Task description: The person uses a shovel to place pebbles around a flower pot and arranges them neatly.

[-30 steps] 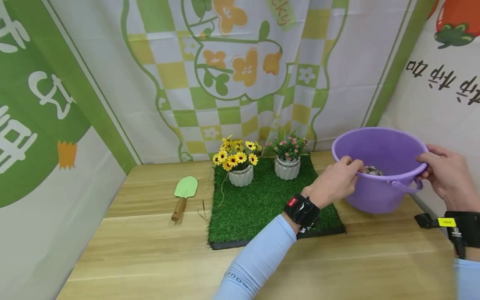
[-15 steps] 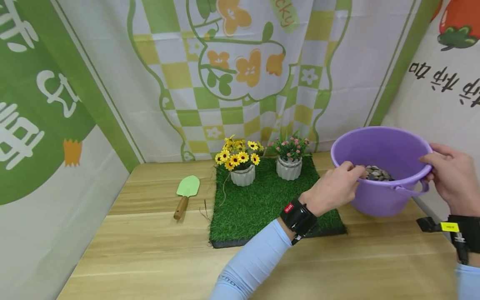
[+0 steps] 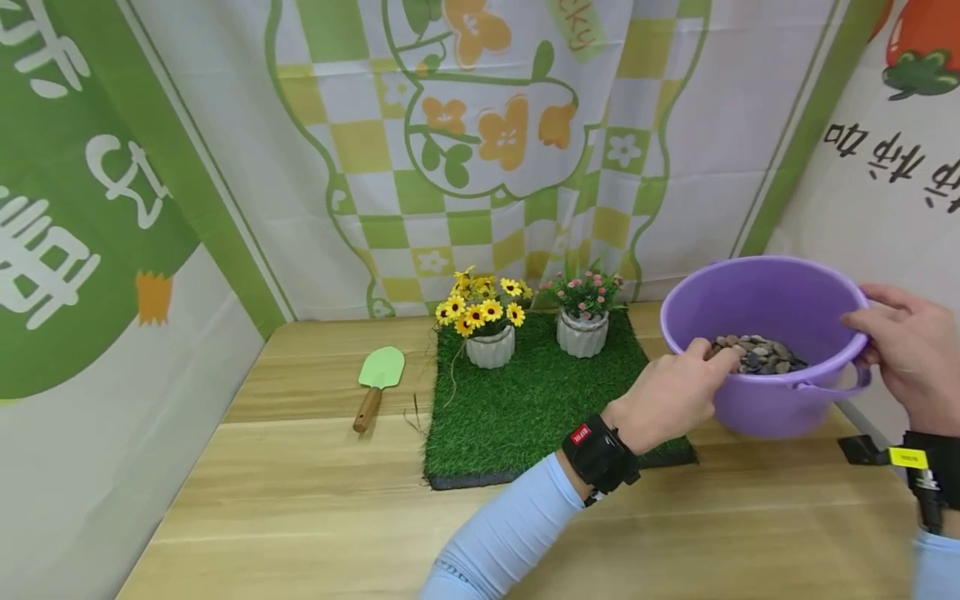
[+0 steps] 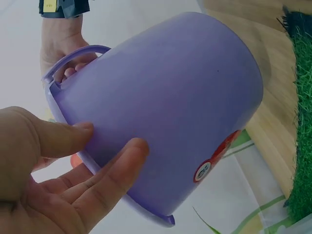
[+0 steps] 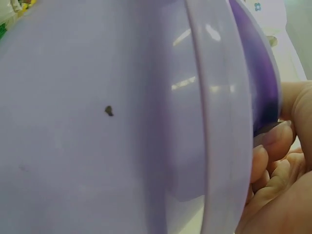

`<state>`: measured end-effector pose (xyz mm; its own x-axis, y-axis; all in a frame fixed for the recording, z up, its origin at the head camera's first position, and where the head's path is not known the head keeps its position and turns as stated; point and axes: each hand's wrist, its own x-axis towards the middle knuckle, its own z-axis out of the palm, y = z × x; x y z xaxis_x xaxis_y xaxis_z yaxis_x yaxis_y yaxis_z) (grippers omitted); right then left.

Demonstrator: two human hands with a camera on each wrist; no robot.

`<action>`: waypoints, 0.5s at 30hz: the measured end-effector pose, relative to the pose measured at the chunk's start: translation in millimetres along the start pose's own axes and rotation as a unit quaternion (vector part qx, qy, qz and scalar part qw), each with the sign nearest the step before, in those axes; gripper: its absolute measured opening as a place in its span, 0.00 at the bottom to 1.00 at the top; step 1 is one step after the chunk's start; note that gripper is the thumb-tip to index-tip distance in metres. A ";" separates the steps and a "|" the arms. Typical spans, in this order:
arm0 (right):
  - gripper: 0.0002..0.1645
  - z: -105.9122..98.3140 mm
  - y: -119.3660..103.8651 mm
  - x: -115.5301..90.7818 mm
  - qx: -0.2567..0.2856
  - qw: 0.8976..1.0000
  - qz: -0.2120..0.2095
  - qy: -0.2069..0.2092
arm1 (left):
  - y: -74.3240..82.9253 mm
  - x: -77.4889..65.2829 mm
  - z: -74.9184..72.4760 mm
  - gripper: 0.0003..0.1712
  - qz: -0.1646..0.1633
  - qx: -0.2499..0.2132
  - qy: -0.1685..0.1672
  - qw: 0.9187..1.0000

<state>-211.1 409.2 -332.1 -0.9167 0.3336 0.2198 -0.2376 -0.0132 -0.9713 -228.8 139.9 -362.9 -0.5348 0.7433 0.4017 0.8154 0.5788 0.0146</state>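
A purple bucket (image 3: 772, 408) at the right is tilted toward me, and grey and brown pebbles (image 3: 761, 354) show inside it. My left hand (image 3: 671, 400) holds its near left rim; in the left wrist view the thumb and fingers of that hand (image 4: 63, 180) are at the rim. On the opposite side my right hand (image 3: 911, 354) grips the rim, with the thumb on top, just above the bucket's side handle (image 3: 836, 390). The right wrist view shows the bucket's outer wall (image 5: 97, 146) close up, with curled fingers (image 5: 280, 141) past the rim.
A square of artificial turf (image 3: 510, 425) lies mid-table, bearing a pot of yellow flowers (image 3: 491, 346) and a pot of pink flowers (image 3: 582, 333). Left of it lies a green trowel (image 3: 381, 371) with a wooden handle. Printed cloth (image 3: 487, 225) hangs behind the wooden table (image 3: 300, 500).
Both hands have tipped the bucket further toward me, and more pebbles have come into sight. The head view has shifted slightly, while the flowerpots and trowel stay in place.
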 end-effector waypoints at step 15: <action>0.28 -0.6 -2.1 -13.6 0.008 0.998 -0.031 -0.047 | 8.2 -18.5 -9.3 0.18 0.014 -0.006 -0.019 1.000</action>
<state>-197.9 405.3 -333.1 -0.9261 0.2438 0.2879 -0.2993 -0.0103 -0.9541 -210.1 127.7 -361.7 -0.5198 0.7711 0.3679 0.8325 0.5538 0.0156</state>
